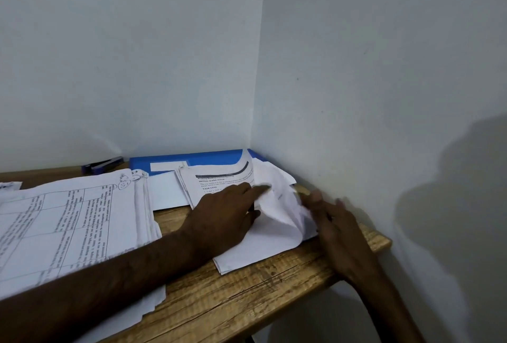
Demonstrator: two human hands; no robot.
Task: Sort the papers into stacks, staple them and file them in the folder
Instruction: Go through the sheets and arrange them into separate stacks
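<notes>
Your left hand point(227, 213) lies flat with fingers extended, pressing on the small white printed paper stack point(247, 249). Your right hand point(340, 224), fingers straight, touches its curled-up sheets and grips nothing. Assessment: sorting is incomplete, with stapling and filing outstanding. The dark blue stapler point(105, 164) lies apart. The flat blue plastic folder point(197, 159) lies at the wall; its contents are not visible.

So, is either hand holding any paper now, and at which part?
Left hand presses flat on the small stack; right hand touches its lifted right edge, pinch unclear.
</notes>
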